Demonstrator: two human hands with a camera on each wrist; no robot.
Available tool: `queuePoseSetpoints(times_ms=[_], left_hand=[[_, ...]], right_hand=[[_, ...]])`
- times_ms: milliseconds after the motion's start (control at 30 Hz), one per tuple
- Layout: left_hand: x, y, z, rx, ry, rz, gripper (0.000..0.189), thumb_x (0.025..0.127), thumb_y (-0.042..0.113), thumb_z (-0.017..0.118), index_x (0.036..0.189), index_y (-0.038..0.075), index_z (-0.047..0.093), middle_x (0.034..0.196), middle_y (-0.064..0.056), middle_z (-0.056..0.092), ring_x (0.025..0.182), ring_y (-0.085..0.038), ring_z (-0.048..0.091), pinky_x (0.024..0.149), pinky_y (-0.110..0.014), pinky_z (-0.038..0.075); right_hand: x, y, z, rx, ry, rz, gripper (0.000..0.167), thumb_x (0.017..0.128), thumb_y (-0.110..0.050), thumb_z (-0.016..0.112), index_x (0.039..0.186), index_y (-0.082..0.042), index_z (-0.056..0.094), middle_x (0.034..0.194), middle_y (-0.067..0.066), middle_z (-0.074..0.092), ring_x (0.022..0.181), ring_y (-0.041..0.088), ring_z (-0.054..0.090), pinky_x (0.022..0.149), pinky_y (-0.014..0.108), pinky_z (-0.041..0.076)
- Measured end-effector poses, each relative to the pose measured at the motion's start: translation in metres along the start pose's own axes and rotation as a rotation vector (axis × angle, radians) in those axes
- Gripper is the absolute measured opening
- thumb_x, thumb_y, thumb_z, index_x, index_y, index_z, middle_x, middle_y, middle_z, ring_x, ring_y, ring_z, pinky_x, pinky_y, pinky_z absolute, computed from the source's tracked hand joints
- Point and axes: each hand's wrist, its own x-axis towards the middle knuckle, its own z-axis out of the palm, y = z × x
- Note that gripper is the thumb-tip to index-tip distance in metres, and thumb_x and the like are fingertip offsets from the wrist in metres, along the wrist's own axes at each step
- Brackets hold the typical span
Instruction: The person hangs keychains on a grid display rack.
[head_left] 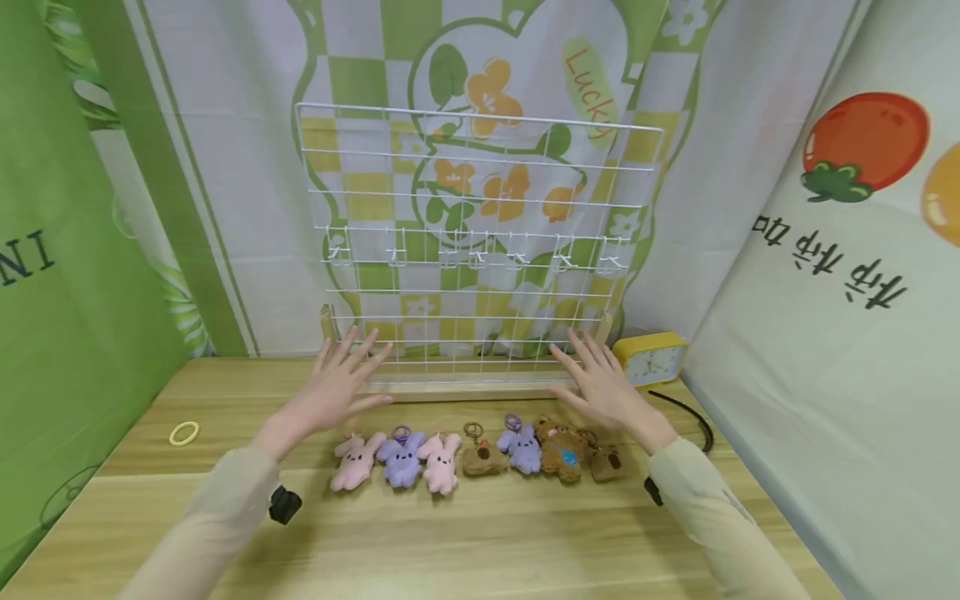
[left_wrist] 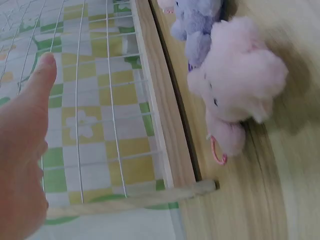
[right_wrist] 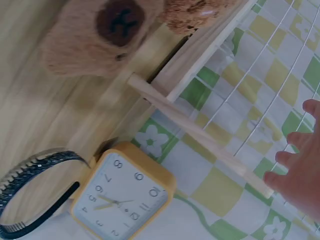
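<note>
- Pale sleeves [head_left: 202, 517] lie nearest us, above the wooden table [head_left: 450, 550].
- Our left hand [head_left: 333, 392] has fingers spread at the left of the white wire grid [head_left: 465, 198]; whether it touches, we cannot tell.
- Our right hand [head_left: 606, 390] is likewise splayed, near the yellow clock [head_left: 651, 358].
- Between our wrists, seven plush charms [head_left: 484, 460] lie in a row before the grid's wooden base [head_left: 472, 390].

Head view: bright diffuse light, soft shadows, pale sheen on near part of desk [head_left: 480, 542]. Wide-angle stretch toward edges. Wrist views: dimmer, softer; pink plush [left_wrist: 245, 70] slightly blurred, soft shadow beside it; clock [right_wrist: 125, 197] sharper (digits readable).
</note>
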Motion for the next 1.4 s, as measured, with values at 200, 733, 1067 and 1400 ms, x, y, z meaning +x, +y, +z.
queuePoseSetpoints(times_ms=[200, 733, 1067, 1400], left_hand=[[-0.013, -0.016, 0.001, -0.019, 0.172, 0.126, 0.080, 0.087, 0.041, 0.071, 0.151, 0.006, 0.038, 0.160, -0.021, 0.031, 0.147, -0.047, 0.025, 0.121, -0.069, 0.022], [-0.035, -0.053, 0.000, -0.184, 0.301, -0.123, 0.027, 0.094, 0.025, 0.067, 0.092, -0.002, 0.061, 0.091, -0.019, 0.067, 0.089, -0.036, 0.062, 0.080, -0.051, 0.055], [-0.019, -0.059, 0.011, -0.302, 0.249, -0.267, 0.046, 0.097, 0.026, 0.063, 0.118, -0.013, 0.053, 0.115, -0.035, 0.061, 0.105, -0.048, 0.061, 0.092, -0.061, 0.054], [-0.001, -0.057, 0.021, -0.511, 0.140, -0.311, 0.072, 0.098, 0.030, 0.063, 0.145, -0.014, 0.031, 0.138, -0.040, 0.048, 0.124, -0.054, 0.052, 0.102, -0.061, 0.052]], right_hand=[[-0.011, 0.008, 0.002, 0.035, 0.083, -0.026, 0.061, 0.099, -0.039, 0.059, 0.146, -0.003, 0.045, 0.155, 0.026, 0.036, 0.139, 0.047, 0.040, 0.115, 0.065, 0.038], [-0.027, 0.044, 0.020, 0.294, -0.160, -0.021, 0.022, 0.096, -0.013, 0.063, 0.108, 0.005, 0.067, 0.098, 0.013, 0.072, 0.087, 0.024, 0.068, 0.075, 0.038, 0.062], [-0.024, 0.064, 0.052, 0.353, -0.222, -0.078, 0.010, 0.090, -0.011, 0.068, 0.094, -0.002, 0.068, 0.084, 0.005, 0.070, 0.075, 0.011, 0.062, 0.065, 0.028, 0.058], [-0.017, 0.051, 0.054, 0.278, -0.289, 0.045, 0.009, 0.088, -0.013, 0.071, 0.085, -0.006, 0.065, 0.078, 0.002, 0.065, 0.070, 0.008, 0.055, 0.060, 0.024, 0.049]])
